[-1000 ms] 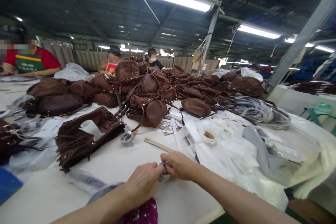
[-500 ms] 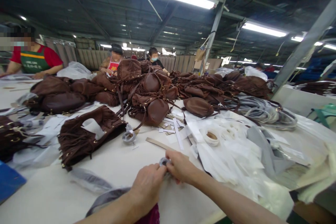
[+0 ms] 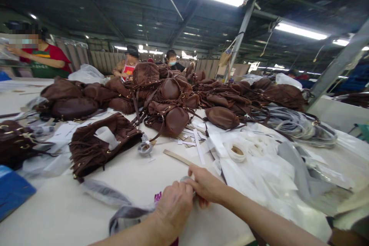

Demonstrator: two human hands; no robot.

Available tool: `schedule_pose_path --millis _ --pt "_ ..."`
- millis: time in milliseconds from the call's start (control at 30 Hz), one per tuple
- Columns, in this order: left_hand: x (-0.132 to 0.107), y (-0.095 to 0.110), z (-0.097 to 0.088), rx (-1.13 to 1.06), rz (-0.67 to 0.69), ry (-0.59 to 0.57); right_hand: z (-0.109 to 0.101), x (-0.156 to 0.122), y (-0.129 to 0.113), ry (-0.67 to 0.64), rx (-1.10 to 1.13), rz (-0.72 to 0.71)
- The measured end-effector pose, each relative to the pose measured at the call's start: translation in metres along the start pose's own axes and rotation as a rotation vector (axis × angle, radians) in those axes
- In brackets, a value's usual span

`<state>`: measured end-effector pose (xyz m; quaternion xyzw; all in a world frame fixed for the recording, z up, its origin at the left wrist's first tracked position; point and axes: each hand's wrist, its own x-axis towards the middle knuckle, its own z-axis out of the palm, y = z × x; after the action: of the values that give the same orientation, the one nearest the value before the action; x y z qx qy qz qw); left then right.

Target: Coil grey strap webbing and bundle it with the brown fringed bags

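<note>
My left hand (image 3: 176, 203) is closed, with its fingers pressed around a small grey plastic-wrapped piece (image 3: 184, 179). From the other side my right hand (image 3: 206, 184) pinches the same piece, thumb and fingers together. Most of it is hidden by the hands, so its exact kind does not show. Beside my left forearm lies a dark strap in clear plastic (image 3: 127, 215), partly covered by the arm. A brown fringed bag (image 3: 95, 150), with white paper on it, rests on its side to the left. Near it sits a small plastic-wrapped coil (image 3: 144, 148).
Brown bags (image 3: 173, 119) are heaped across the table's middle. White plastic sheets and a tape roll (image 3: 237, 153) lie right; a flat strip (image 3: 178, 157) is just beyond my hands. A blue object (image 3: 15, 190) stands at the left edge. Several people work across the table.
Both hands stay together on the grey piece, with the fingers shifted closer over it. The view has turned slightly left. The worker at far left has raised their hands.
</note>
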<state>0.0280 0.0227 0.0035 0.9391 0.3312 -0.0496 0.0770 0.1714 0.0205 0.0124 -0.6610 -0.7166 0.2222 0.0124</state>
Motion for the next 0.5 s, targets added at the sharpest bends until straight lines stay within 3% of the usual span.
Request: schedule_pose_path --millis 133,233,300,333,400,433,500 --pt "-0.002 0.013 0.008 -0.004 -0.008 0.078 0.012 -0.007 0.0 0.046 0.037 0.101" --pt "-0.016 0.003 -0.005 -0.053 0.028 0.041 0.006 -0.006 0.0 0.043 0.016 0.057" --pt "-0.031 -0.018 -0.023 -0.252 0.012 -0.084 0.0 -0.004 0.001 0.032 -0.017 0.017" --pt "-0.04 -0.031 -0.033 -0.423 0.0 -0.203 -0.003 -0.004 0.002 0.026 -0.035 0.004" --pt "-0.057 -0.062 -0.051 -0.81 0.026 -0.548 -0.008 -0.005 0.008 0.018 -0.077 -0.01" --pt "-0.066 -0.077 -0.057 -0.94 0.053 -0.621 -0.01 -0.006 0.012 0.014 -0.099 -0.011" --pt "-0.083 -0.099 -0.064 -1.062 0.125 -0.628 -0.011 -0.008 0.021 0.011 -0.149 -0.006"
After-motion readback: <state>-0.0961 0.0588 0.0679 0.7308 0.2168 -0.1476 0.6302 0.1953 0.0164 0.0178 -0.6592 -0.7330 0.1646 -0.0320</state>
